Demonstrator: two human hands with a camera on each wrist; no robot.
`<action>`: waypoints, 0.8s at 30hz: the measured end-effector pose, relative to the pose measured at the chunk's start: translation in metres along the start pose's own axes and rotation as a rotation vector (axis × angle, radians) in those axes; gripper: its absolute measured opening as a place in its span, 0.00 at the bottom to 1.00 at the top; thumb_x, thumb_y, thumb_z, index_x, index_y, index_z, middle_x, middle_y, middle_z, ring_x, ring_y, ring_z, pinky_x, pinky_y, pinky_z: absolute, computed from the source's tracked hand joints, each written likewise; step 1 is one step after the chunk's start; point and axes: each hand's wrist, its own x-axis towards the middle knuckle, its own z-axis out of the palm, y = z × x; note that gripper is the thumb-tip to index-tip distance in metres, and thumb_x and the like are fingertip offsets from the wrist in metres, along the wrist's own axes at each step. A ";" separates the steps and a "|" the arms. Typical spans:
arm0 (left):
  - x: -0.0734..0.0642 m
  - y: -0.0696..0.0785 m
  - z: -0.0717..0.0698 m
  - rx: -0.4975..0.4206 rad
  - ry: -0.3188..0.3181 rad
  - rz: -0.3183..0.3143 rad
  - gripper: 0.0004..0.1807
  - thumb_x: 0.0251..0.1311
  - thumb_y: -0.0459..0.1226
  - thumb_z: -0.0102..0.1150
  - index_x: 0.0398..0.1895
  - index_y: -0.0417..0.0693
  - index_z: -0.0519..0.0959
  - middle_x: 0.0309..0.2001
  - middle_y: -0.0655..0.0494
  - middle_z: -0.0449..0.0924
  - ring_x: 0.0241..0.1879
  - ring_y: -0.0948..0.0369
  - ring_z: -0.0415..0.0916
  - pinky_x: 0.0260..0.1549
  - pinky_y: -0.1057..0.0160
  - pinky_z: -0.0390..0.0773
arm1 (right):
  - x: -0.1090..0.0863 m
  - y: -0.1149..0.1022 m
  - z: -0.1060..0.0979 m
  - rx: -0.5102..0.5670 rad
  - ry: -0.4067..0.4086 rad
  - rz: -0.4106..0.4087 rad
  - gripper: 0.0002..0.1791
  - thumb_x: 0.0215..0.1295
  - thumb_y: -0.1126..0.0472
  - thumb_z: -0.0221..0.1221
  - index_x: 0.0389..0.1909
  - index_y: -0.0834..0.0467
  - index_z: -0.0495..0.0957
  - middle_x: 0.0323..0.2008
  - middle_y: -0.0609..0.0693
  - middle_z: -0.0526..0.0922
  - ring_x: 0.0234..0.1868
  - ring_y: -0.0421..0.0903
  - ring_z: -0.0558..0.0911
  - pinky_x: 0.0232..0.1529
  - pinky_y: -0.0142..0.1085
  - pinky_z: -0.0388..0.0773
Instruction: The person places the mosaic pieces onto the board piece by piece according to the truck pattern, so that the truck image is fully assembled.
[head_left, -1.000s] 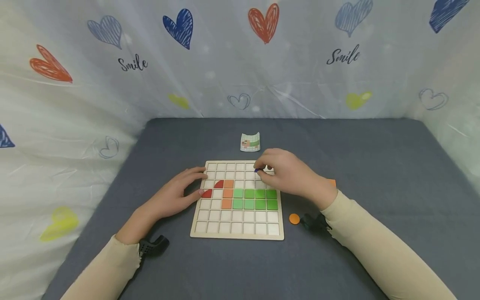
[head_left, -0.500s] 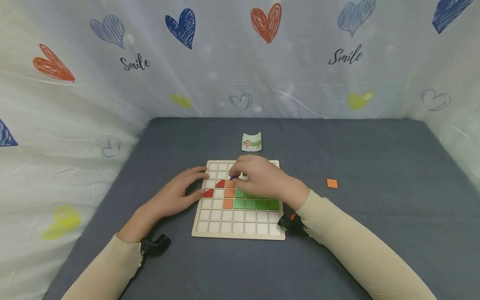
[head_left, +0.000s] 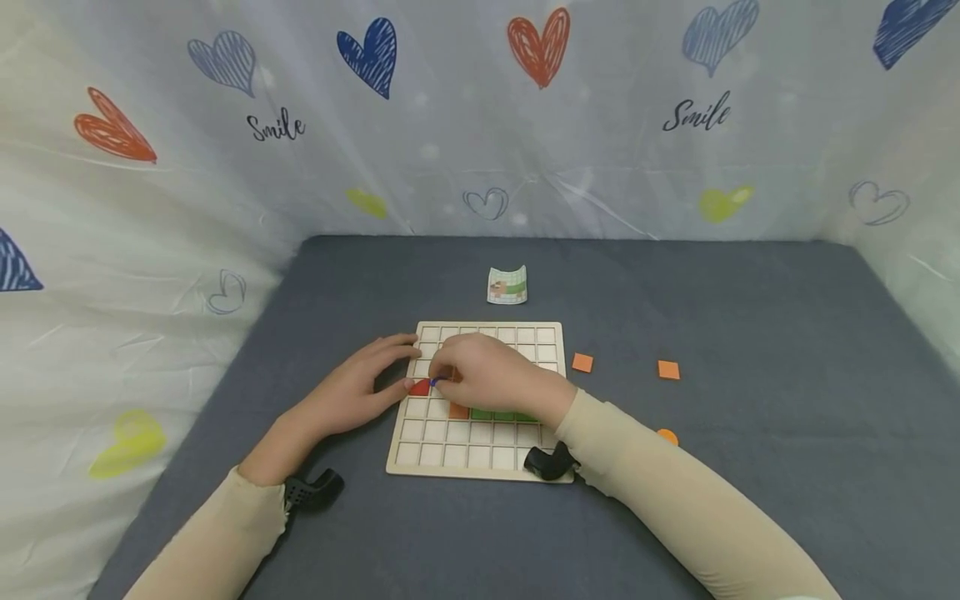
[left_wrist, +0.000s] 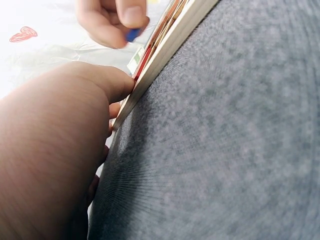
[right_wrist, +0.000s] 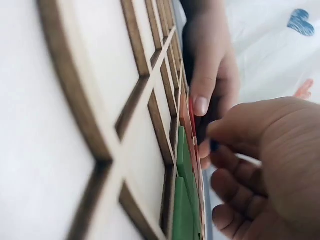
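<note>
A wooden grid board (head_left: 465, 476) lies on the table. My left hand (head_left: 348, 387) rests at its left edge, fingers along the rim and thumb beside a red round-edged piece (head_left: 420, 387). Over the left part of the board, my right hand (head_left: 495, 375) pinches a small blue piece (left_wrist: 132, 35) between thumb and index finger. In the left wrist view the blue piece is held above the board's surface. Green tiles (head_left: 501, 415) and an orange tile (head_left: 458, 411) sit in the grid, partly covered by the right hand. The blue piece's full shape is hidden by the fingers.
Two loose orange square tiles, a nearer one (head_left: 582, 362) and a farther one (head_left: 669, 370), lie right of the board. An orange disc (head_left: 667, 436) shows partly behind the right sleeve. A small printed card (head_left: 507, 285) stands beyond the board.
My right hand has carried the blue piece leftward and nearer across the board, from its upper right to beside the red piece. The left hand stays at the edge.
</note>
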 end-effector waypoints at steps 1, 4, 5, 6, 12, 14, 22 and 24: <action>0.000 0.000 0.000 0.000 -0.002 -0.002 0.27 0.82 0.52 0.60 0.77 0.54 0.75 0.84 0.51 0.63 0.83 0.46 0.59 0.84 0.40 0.52 | 0.000 0.001 0.001 -0.008 -0.004 0.006 0.07 0.76 0.62 0.66 0.47 0.50 0.92 0.41 0.40 0.86 0.40 0.37 0.81 0.47 0.35 0.81; 0.000 0.001 0.001 -0.002 -0.007 -0.011 0.28 0.82 0.52 0.61 0.78 0.54 0.75 0.84 0.51 0.63 0.83 0.46 0.58 0.83 0.40 0.52 | -0.001 0.004 0.004 -0.020 -0.016 0.015 0.06 0.77 0.61 0.66 0.47 0.50 0.91 0.40 0.40 0.85 0.40 0.37 0.80 0.47 0.34 0.81; 0.000 0.001 0.000 -0.004 -0.008 -0.015 0.28 0.82 0.52 0.61 0.78 0.54 0.75 0.84 0.52 0.62 0.83 0.47 0.58 0.83 0.40 0.52 | 0.000 0.005 0.005 -0.021 -0.018 0.013 0.06 0.77 0.61 0.66 0.47 0.50 0.91 0.40 0.40 0.85 0.40 0.37 0.80 0.47 0.35 0.81; 0.000 0.002 0.000 -0.007 -0.008 -0.017 0.28 0.82 0.52 0.61 0.77 0.54 0.75 0.84 0.52 0.63 0.83 0.47 0.58 0.83 0.41 0.52 | 0.000 0.005 0.006 -0.019 -0.020 0.011 0.06 0.78 0.61 0.66 0.47 0.50 0.91 0.41 0.40 0.85 0.40 0.37 0.80 0.47 0.35 0.81; 0.001 0.002 -0.002 -0.008 0.000 -0.009 0.27 0.82 0.51 0.61 0.77 0.54 0.76 0.83 0.53 0.64 0.83 0.48 0.58 0.84 0.41 0.52 | 0.001 0.004 0.009 -0.038 -0.020 -0.005 0.07 0.77 0.61 0.65 0.47 0.50 0.92 0.42 0.41 0.85 0.41 0.37 0.81 0.48 0.35 0.82; 0.000 0.003 -0.002 -0.006 -0.003 -0.016 0.27 0.82 0.51 0.61 0.77 0.54 0.75 0.83 0.53 0.63 0.84 0.47 0.57 0.83 0.40 0.53 | 0.001 0.003 0.010 -0.049 -0.022 -0.009 0.07 0.76 0.61 0.66 0.47 0.50 0.92 0.42 0.41 0.85 0.41 0.37 0.81 0.48 0.35 0.83; 0.000 0.002 -0.001 -0.004 -0.006 -0.030 0.28 0.82 0.53 0.60 0.78 0.55 0.75 0.84 0.53 0.62 0.84 0.46 0.56 0.81 0.35 0.55 | -0.001 0.004 0.010 -0.064 -0.022 -0.034 0.07 0.75 0.60 0.67 0.47 0.50 0.92 0.42 0.41 0.85 0.41 0.37 0.81 0.48 0.35 0.83; 0.000 0.002 -0.002 -0.003 -0.006 -0.027 0.28 0.82 0.52 0.61 0.78 0.55 0.75 0.84 0.53 0.62 0.84 0.46 0.56 0.81 0.35 0.55 | -0.001 0.004 0.010 -0.063 -0.018 -0.040 0.07 0.75 0.60 0.67 0.47 0.50 0.92 0.42 0.41 0.85 0.42 0.37 0.81 0.48 0.35 0.83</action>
